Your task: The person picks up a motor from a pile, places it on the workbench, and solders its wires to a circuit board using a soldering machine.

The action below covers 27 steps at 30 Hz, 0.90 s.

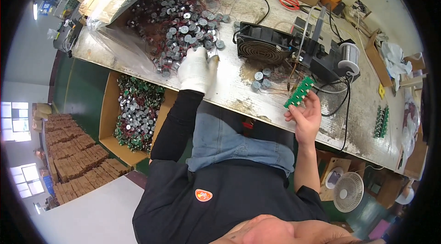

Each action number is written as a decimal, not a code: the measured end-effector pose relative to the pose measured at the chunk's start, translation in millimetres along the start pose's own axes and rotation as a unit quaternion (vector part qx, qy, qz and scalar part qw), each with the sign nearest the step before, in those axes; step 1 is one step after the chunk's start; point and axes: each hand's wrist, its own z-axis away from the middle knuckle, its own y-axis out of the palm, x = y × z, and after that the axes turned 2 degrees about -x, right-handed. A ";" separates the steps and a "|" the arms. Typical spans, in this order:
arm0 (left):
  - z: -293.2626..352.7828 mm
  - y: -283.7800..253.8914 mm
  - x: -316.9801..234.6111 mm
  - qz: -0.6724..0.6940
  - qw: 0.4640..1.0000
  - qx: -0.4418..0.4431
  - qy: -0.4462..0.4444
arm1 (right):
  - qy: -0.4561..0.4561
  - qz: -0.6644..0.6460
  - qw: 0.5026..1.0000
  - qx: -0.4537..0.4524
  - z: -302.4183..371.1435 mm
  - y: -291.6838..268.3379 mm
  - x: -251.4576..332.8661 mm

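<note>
Many discs (184, 29) at left hand (196, 69); one green board (299, 92) in right hand (307, 120).

The pale bench (225, 88) (stained in patches) carries heaped metal discs (184, 29), a fan (262, 47), red scissors (289, 0).

green floor (76, 78) | pale wall (27, 67), left | bright paned windows (21, 125) | lit tube light (35, 11) | worn white workbench (229, 83)

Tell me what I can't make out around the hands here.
In the head view:
Fingertips of the gloved left hand: hidden by the hand's own back, so its grip is unclear.
Some fingers of the right hand: partly behind the green circuit board.
Cardboard box, part of its right side: behind the black sleeve.
Markings on the metal discs: too small.
</note>
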 end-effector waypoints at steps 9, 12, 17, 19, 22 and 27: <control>45.8 -4.3 4.8 0.212 0.973 -0.089 0.025 | 0.002 0.000 1.000 0.003 0.0 -1.4 -0.7; 46.9 1.5 6.4 0.325 0.944 -0.056 -0.024 | 0.006 0.006 1.000 -0.008 0.4 -0.9 -0.2; 44.5 -1.8 -4.4 0.379 0.921 -0.079 0.033 | 0.001 -0.010 1.000 -0.004 0.3 -4.7 -1.6; 50.1 -9.9 -18.2 0.529 0.848 -0.025 0.002 | 0.004 -0.019 1.000 -0.009 0.3 -3.4 -0.9; 57.0 -16.6 -28.9 0.588 0.796 0.125 -0.066 | 0.015 -0.040 0.999 0.002 -0.2 -3.7 -0.3; 73.2 -3.4 -46.4 0.571 0.792 0.197 -0.093 | 0.017 -0.048 0.999 0.016 -0.6 -3.9 -2.8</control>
